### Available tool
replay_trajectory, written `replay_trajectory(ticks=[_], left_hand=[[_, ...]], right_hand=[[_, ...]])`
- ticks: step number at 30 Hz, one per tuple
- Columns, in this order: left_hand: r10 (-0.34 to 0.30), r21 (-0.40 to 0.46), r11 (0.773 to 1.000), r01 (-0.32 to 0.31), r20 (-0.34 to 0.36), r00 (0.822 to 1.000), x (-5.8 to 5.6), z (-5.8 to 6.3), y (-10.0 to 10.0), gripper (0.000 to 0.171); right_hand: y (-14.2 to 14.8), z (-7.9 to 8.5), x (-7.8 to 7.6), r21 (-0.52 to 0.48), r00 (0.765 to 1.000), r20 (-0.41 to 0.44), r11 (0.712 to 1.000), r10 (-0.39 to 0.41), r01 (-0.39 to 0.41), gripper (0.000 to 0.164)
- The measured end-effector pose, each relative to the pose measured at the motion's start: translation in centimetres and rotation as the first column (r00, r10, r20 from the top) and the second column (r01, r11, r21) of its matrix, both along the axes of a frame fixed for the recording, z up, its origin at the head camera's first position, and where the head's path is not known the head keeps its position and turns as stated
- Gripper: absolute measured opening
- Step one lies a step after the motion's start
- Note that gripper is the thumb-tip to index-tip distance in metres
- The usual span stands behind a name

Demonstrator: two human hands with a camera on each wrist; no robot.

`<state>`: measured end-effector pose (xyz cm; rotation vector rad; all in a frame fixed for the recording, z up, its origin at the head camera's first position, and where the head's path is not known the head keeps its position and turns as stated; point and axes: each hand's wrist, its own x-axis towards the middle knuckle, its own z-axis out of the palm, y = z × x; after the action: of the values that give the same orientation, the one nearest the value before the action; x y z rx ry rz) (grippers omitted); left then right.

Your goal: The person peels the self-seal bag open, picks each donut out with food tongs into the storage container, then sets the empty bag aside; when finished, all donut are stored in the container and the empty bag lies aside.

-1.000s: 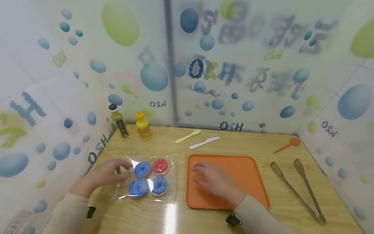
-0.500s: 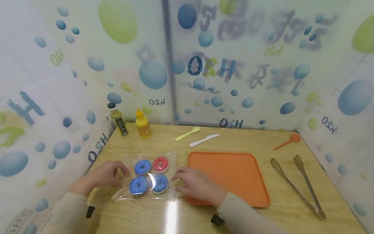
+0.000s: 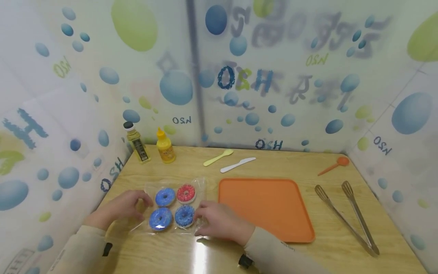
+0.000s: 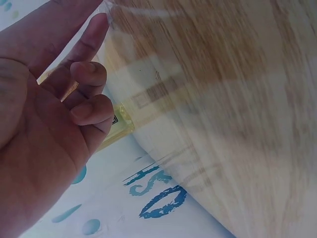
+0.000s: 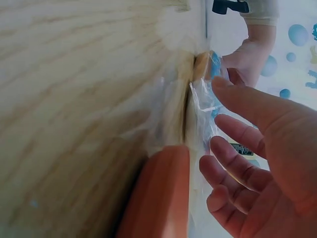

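A clear plastic bag [image 3: 202, 186] lies flat on the table, holding several doughnuts. Two have smooth blue icing, one of them the near-left blue doughnut [image 3: 160, 219]; a third is the speckled blue doughnut [image 3: 184, 215]. Behind that one is a red doughnut [image 3: 186, 194] with white dots. My left hand [image 3: 128, 207] is at the bag's left edge, thumb and index finger apart; in the left wrist view its fingertip is right at the plastic. My right hand [image 3: 222, 222] is at the bag's right edge, fingers loosely bent and spread, thumb tip beside the plastic [image 5: 203, 96].
An orange tray [image 3: 267, 207] lies to the right, partly behind my right forearm. Metal tongs [image 3: 352, 217] and an orange spoon [image 3: 342, 161] are farther right. Behind stand an oil bottle [image 3: 138, 146] and a yellow squeeze bottle [image 3: 165, 148], with a yellow spoon [image 3: 219, 158] and white knife [image 3: 237, 165].
My right hand has moved left from over the orange tray to the bag's right edge. The left hand has stayed at the bag's left edge, and the view has shifted slightly.
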<state>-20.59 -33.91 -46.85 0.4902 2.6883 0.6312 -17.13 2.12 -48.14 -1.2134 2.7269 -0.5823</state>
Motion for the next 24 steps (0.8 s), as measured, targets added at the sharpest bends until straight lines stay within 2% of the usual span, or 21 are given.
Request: replay_trajectory(ticks=[5,11,17,24], left_hand=[[-0.011,-0.003,1.0,0.011,-0.017,1.0,0.2,-0.1,0.0,0.041],[-0.004,-0.01,1.0,0.004,-0.012,1.0,0.1,0.0,0.2,0.041],[-0.018,-0.021,1.0,0.019,0.005,1.0,0.2,0.4,0.2,0.039],[-0.05,-0.01,0.999,0.05,-0.028,0.998,0.1,0.4,0.0,0.032]], right_hand=[[-0.2,-0.3,0.2,0.036,1.0,0.02,0.999,-0.005,0.004,0.039],[-0.1,-0.6,0.1,0.038,1.0,0.025,0.999,-0.005,0.004,0.038],[0.0,-0.9,0.1,0.018,0.999,0.04,1.0,0.011,-0.011,0.031],[0.1,-1.2,0.1,-0.03,0.998,0.053,0.999,0.016,-0.015,0.018]])
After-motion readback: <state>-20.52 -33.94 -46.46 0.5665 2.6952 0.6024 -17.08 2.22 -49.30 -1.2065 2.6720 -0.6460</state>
